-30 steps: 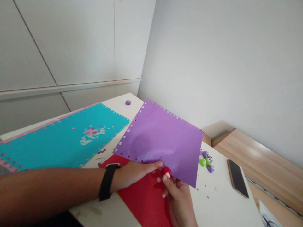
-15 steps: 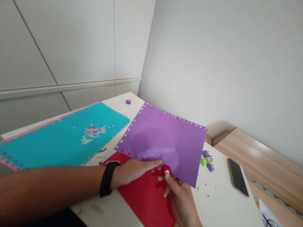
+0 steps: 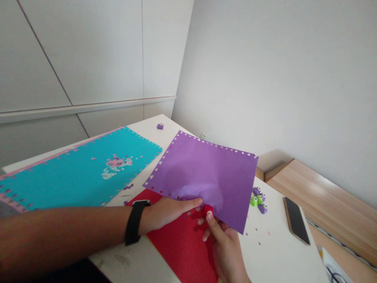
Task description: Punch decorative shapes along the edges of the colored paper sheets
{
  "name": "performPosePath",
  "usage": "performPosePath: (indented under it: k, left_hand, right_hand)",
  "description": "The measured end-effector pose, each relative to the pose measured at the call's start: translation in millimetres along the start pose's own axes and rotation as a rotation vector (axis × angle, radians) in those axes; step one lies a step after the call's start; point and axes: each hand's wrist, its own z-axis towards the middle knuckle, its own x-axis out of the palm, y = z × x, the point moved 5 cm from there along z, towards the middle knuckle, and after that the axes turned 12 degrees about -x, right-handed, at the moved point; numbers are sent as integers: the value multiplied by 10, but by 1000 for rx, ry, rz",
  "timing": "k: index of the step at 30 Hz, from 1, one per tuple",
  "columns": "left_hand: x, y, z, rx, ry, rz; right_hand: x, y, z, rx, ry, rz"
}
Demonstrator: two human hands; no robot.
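Observation:
A purple sheet of paper (image 3: 203,169), with small shapes punched along its left and far edges, is raised above the table. My left hand (image 3: 171,212) pinches its near edge, thumb on top and fingers underneath. Beside that thumb, my right hand (image 3: 225,243) is closed on a small red craft punch (image 3: 207,210) set over the near edge, its thumb resting on the white button. Below both hands lies a red sheet (image 3: 182,251) with a few paper bits on it. The right fingers are partly hidden under the punch.
Turquoise punched paper (image 3: 73,169) lies at left over a pink sheet (image 3: 59,153), bearing a heap of confetti (image 3: 116,165). One purple punch (image 3: 160,126) sits at the far corner. Several purple and green punches (image 3: 259,199) and a phone (image 3: 296,220) are at right on the white table (image 3: 273,255).
The far edge of the purple paper has dipped slightly at its left corner. Both hands keep their hold in nearly the same place, and the right thumb stays on the punch.

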Motion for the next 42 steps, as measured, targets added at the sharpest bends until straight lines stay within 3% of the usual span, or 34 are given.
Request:
performPosePath:
  k: [13, 17, 21, 30, 35, 38, 42]
  left_hand:
    - [36, 73, 41, -46, 94, 27]
    - [-58, 123, 57, -47, -17, 0]
    - [-172, 188, 99, -68, -139, -14]
    - [-110, 11, 134, 164, -99, -61]
    - [-178, 68, 120, 90, -161, -52]
    - [-237, 80, 118, 52, -242, -63]
    - [-251, 92, 113, 41, -244, -104]
  right_hand:
    - [49, -17, 39, -41, -32, 59]
    - [58, -29, 53, 1, -54, 123]
    - [72, -52, 77, 100, 14, 193]
    - [-1, 59, 68, 161, 43, 177]
    - [67, 150, 79, 239, 265, 213]
    - [-101, 203, 207, 273, 235, 218]
    - [-650, 422, 552, 103, -57, 89]
